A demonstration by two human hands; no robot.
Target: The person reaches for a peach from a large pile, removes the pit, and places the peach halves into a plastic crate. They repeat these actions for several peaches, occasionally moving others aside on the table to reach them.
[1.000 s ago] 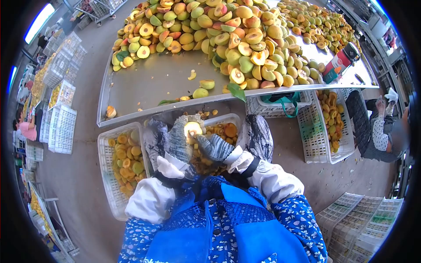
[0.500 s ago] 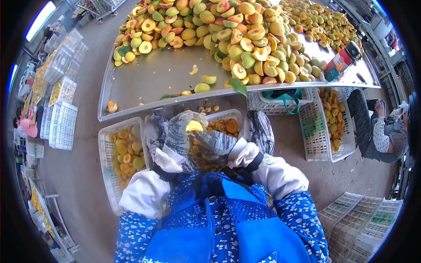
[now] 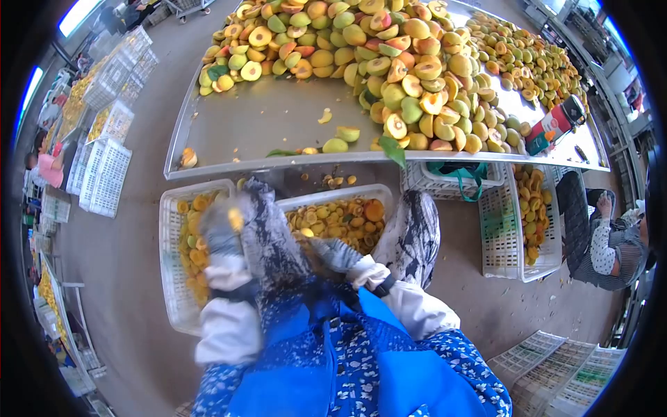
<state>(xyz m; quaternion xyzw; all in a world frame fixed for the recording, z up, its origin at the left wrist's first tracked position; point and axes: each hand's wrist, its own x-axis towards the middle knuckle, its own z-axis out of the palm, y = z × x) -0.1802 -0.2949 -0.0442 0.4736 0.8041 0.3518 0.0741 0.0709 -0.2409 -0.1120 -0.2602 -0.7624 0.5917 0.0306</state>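
Observation:
My left hand, in a grey glove and smeared by motion, is over the left white crate of yellow fruit halves. A yellow peach half shows at its fingers. My right hand, also gloved, is between my knees at the near edge of the middle white crate, which holds peach halves and small round yellow pieces. Its fingers are curled, and I cannot tell what they hold. A small yellow piece lies right by the fingertips.
Ahead stands a metal table with a large heap of halved peaches and a red and black bottle. A crate of fruit sits to the right, near a seated person. Stacked crates line the left.
My hands were together around a yellow fruit over the middle crate. The left has moved leftward over the left crate with a yellow piece; the right has come slightly nearer to me.

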